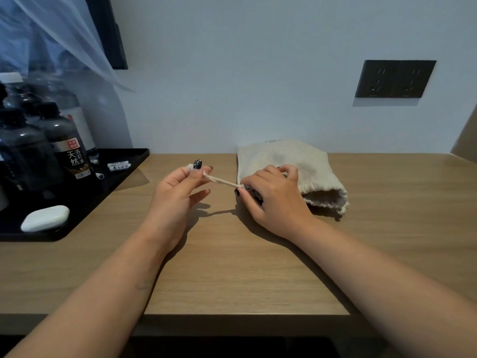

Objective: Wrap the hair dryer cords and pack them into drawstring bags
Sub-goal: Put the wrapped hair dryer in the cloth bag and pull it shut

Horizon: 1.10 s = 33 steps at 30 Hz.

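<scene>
On the wooden desk (232,267), towards the far wall, a cream drawstring bag (291,161) lies on its side, bulging, its gathered mouth facing near-right and partly open. The hair dryer itself is not plainly visible; a sliver of something dark shows at the bag's left edge under the right hand, probably the dryer or its cord, cannot tell which. Left hand (180,187) raised just left of the bag, thumb and forefinger pinching the free end of the drawstring (219,180); remaining fingers loosely spread. The string runs taut from that pinch to the bag's neck. Right hand (271,195) lies over the left part of the bag, fingers curled, fingertips pinching the gathered fabric where the string enters. Judgement: the step in hand is closing the bag, one hand drawing the cord while the other anchors the neck. The mouth still gapes on the right side, so cinching is not done. The next move likely calls for a longer pull leftward on the string, with the right hand holding the channel and feeding the gathers along so the fabric bunches evenly. To the left, a black tray (124,171) carries dark bottles (64,140) and a white case (45,218). A dark double socket (395,78) sits on the wall, far right.
</scene>
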Available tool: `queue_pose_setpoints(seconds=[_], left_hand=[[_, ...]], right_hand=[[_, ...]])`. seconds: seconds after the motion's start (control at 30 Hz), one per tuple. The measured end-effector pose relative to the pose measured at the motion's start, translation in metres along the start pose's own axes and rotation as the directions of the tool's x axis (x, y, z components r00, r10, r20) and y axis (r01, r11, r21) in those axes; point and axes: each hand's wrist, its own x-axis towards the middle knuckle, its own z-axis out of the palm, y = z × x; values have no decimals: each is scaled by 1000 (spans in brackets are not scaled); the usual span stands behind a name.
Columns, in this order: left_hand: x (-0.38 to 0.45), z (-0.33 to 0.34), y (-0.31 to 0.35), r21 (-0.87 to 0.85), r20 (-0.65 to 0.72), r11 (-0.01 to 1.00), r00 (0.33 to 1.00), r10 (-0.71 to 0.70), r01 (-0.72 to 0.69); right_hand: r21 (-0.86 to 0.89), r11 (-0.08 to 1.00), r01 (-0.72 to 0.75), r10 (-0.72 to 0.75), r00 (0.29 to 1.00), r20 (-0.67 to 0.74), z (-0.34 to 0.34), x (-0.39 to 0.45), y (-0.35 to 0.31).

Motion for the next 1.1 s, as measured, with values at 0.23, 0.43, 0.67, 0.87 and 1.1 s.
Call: queue_pose_setpoints(seconds=[0.23, 0.43, 0.67, 0.87, 1.1], left_hand=[[-2, 4, 0, -22, 93, 1000, 996, 12, -10], [-2, 4, -4, 129, 106, 991, 994, 9, -22], [-1, 9, -10, 432, 142, 884, 981, 129, -178], [-2, 8, -22, 716, 234, 652, 966, 113, -250], [-8, 22, -18, 803, 429, 430, 901, 63, -412]], right_hand=[[-58, 992, 113, -112, 994, 18, 0, -1, 4], [-118, 957, 267, -270, 963, -9, 3, -2, 11], [-166, 926, 340, -340, 940, 28, 1, -3, 23], [-143, 896, 421, -417, 907, 59, -4, -5, 38], [-132, 874, 467, -467, 884, 33, -11, -8, 55]])
